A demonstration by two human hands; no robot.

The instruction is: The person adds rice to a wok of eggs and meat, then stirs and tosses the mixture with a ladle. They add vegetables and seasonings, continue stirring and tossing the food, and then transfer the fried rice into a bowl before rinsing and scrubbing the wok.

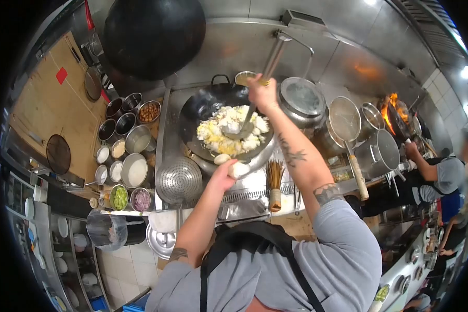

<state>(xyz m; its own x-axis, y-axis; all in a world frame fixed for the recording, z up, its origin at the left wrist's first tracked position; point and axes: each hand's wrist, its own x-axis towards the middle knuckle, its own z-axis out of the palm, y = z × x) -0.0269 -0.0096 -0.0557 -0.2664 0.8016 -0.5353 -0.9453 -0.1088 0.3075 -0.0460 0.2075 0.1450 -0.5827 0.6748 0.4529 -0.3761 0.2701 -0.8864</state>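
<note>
A black wok [195,112] sits on the stove, holding a heap of white and yellow food [218,125] that looks like fried rice with egg. My right hand [263,94] is closed around the handle of a metal ladle [269,65], above the wok's right side. The ladle's bowl rests in the food. At the wok's near rim, my left hand [223,176] is closed on a folded white cloth [238,170] pressed to the rim. Part of that grip is hidden.
A perforated strainer [179,180] and a bamboo brush [275,184] lie near the front. Pots and bowls of ingredients [135,170] stand left. On the right are a lidded pot [302,97], a mesh skimmer [345,118] and a co-worker [447,177] beside a flaming wok [398,117].
</note>
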